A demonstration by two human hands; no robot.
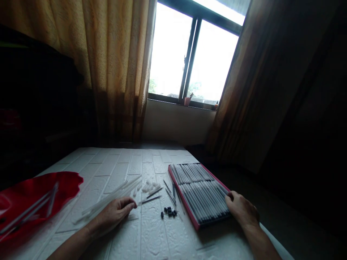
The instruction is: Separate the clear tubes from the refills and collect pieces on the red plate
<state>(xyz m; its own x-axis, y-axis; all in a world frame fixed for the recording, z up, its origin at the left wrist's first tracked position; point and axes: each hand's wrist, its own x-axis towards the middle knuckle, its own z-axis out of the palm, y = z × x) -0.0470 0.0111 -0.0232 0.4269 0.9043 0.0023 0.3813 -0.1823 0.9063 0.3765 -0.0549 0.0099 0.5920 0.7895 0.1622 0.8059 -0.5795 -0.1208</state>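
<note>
My left hand [116,212] is over the table with thumb and forefinger pinched together. A thin dark-tipped pen refill [151,199] reaches to the fingertips; whether they hold it is unclear. Close by lie more refills [170,196], white plastic pieces [149,186], small black caps [169,212] and a bundle of long clear tubes [119,190]. My right hand [242,207] is closed at the right edge of a shallow red box [185,202], thumb and curled fingers on its side. Two rows of pens [203,200] fill this box.
A red scalloped basin [67,179] with several clear tubes in it stands at the left. The table [135,159] has a white brick-pattern cover. Beyond are curtains [116,65], a window [170,47] and a small pink cup [187,100] on the sill.
</note>
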